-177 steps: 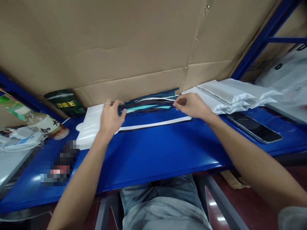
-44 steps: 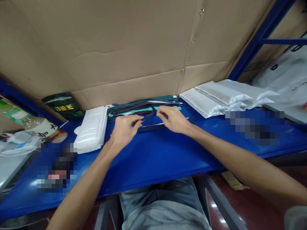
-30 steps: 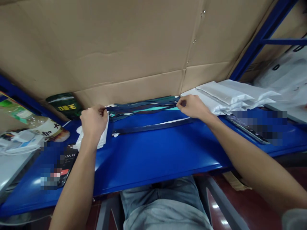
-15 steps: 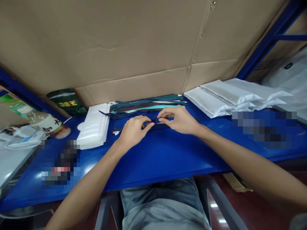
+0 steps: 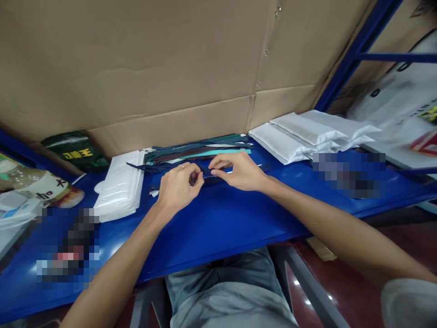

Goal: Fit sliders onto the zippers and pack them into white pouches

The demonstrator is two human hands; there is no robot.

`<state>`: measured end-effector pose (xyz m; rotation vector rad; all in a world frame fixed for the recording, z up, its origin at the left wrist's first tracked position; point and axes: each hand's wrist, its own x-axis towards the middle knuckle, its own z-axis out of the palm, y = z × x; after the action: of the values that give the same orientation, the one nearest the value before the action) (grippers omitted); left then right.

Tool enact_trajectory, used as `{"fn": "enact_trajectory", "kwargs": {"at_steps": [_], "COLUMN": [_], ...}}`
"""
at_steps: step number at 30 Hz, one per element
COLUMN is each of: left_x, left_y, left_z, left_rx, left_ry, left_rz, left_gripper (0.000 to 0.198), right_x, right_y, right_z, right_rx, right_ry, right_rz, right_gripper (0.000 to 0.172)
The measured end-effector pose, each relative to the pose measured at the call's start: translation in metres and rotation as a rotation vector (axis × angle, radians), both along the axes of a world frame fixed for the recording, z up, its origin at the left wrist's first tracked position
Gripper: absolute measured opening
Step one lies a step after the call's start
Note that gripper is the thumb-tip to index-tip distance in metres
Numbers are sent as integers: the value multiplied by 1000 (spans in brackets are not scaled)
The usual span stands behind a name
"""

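My left hand [image 5: 179, 187] is closed in a pinch, a ring on one finger, at a dark navy strip [image 5: 206, 173] near the middle of the table. Facing it, my right hand [image 5: 237, 172] has thumb and forefinger pinched at the same strip. The fingers hide much of this strip, and its exact kind is unclear. Just behind both hands lies a pile of long flat fabric strips [image 5: 201, 148] in navy, teal, brown and turquoise. A small white tag [image 5: 154, 193] shows to the left of my left wrist.
A stack of white padded packets [image 5: 118, 187] lies on the blue table [image 5: 218, 218] at left, more white packets [image 5: 300, 134] at right. A drink bottle [image 5: 44, 184] and a dark green bag [image 5: 75, 150] sit far left. Cardboard [image 5: 153, 68] walls the back.
The view has swung a little to the right, so things sit further left in it. Both hands stay close together at the dark strip; the left fingers have curled in more tightly.
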<state>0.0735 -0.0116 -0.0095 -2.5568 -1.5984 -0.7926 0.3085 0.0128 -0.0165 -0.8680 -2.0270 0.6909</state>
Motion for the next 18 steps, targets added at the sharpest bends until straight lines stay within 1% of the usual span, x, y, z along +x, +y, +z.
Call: {"fn": "enact_trajectory", "kwargs": {"at_steps": [3, 5, 7, 10, 11, 12, 13, 15, 17, 18], "left_x": [-12, -29, -52, -93, -106, -118, -128, -141, -146, -147], "left_y": [6, 13, 20, 25, 25, 25, 26, 26, 26, 27], "left_z": [11, 19, 28, 43, 47, 50, 53, 57, 57, 56], "left_rx": [27, 33, 32, 34, 40, 43, 36, -15, -104, -155], "left_ry": [44, 72, 107, 144, 148, 151, 155, 167, 189, 195], "left_rz": [132, 248, 397, 648, 707, 739, 745, 703, 608, 534], "left_gripper": [13, 13, 15, 24, 28, 33, 36, 39, 36, 33], "right_x": [14, 31, 52, 84, 93, 101, 108, 120, 131, 137], "right_y": [5, 13, 22, 34, 37, 39, 39, 39, 40, 40], "right_z": [10, 14, 17, 22, 25, 27, 30, 35, 38, 38], "right_rx": [6, -17, -41, -29, -30, -40, -56, -96, -153, -194], "right_ry": [-67, -127, -203, -331, -344, -339, -321, -277, -278, -307], "right_rz": [-93, -173, -273, -477, -541, -591, -624, -638, -606, -577], "right_gripper": [15, 18, 18, 15, 14, 14, 14, 16, 20, 21]}}
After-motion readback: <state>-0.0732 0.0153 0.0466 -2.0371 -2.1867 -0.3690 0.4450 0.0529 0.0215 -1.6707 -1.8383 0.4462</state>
